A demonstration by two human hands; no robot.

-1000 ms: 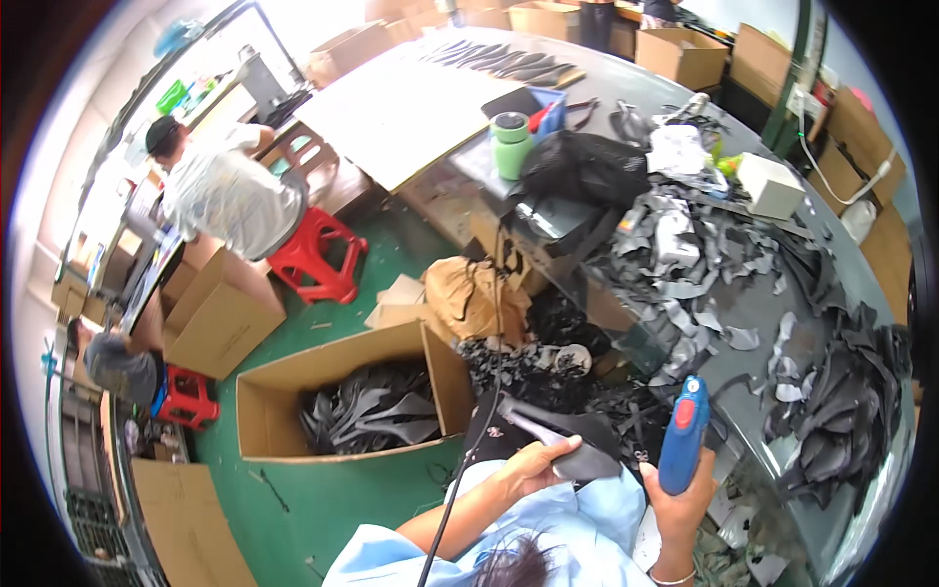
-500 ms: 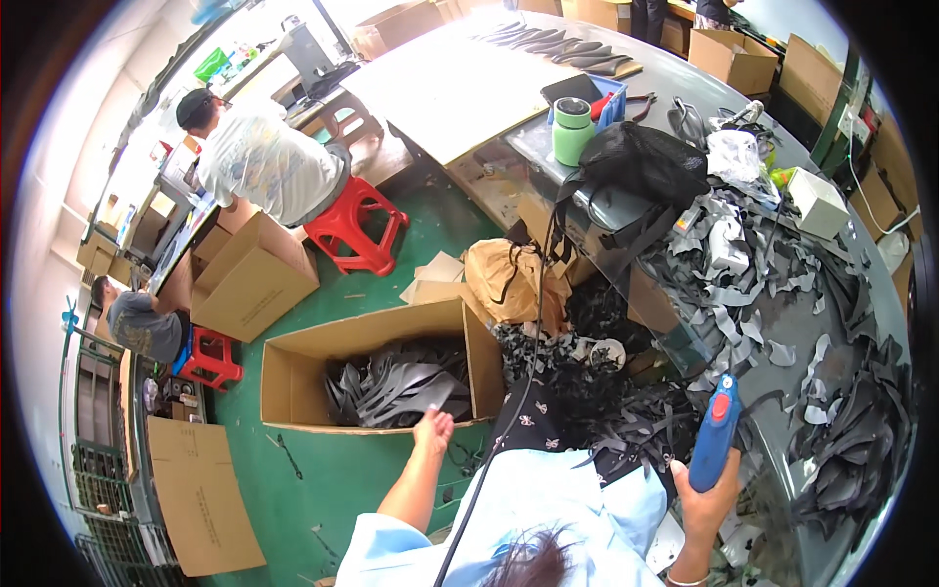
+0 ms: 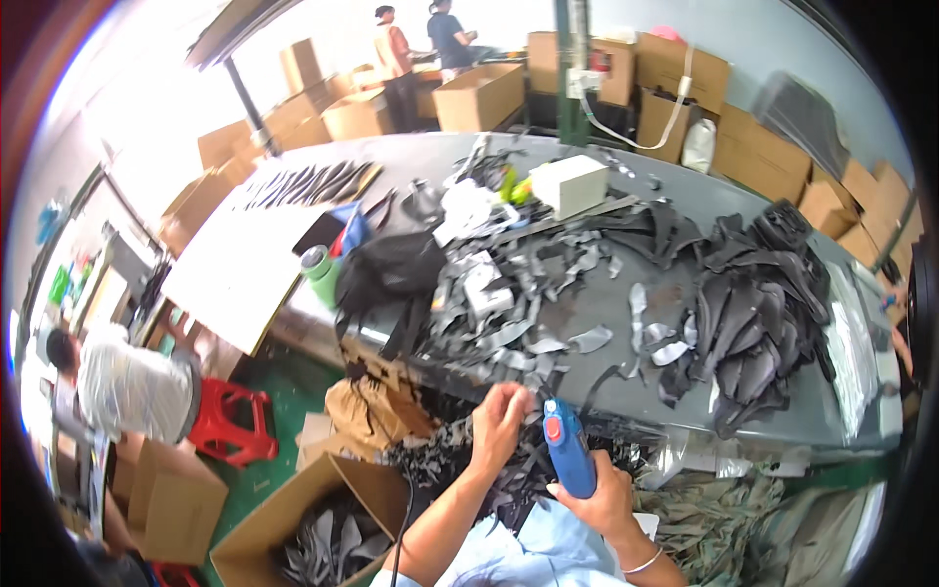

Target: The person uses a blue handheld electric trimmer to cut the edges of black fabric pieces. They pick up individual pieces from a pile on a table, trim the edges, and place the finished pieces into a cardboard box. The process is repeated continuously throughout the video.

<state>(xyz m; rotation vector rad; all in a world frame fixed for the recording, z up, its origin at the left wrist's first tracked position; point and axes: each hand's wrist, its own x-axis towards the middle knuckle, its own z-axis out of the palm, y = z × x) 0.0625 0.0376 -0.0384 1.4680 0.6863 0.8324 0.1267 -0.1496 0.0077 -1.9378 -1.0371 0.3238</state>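
My right hand grips a blue handheld power tool with a red button, its narrow end pointing away from me. The tool's working tip is too blurred to make out. Just left of that tip is my left hand, its fingers curled together; what they hold, if anything, I cannot make out. Dark strips and scraps lie below and around both hands. Beyond them, grey offcuts are strewn over the table. A heap of dark grey shaped pieces lies on the table to the right.
An open cardboard box with grey pieces stands on the floor at lower left. A black mesh bag, a green bottle and a white box stand on the table. A person sits on a red stool at left; two people stand far back.
The view has swung to the right. My left hand has moved from beside the cardboard box to the tool's tip, and its fingers have closed. The right hand still holds the tool.
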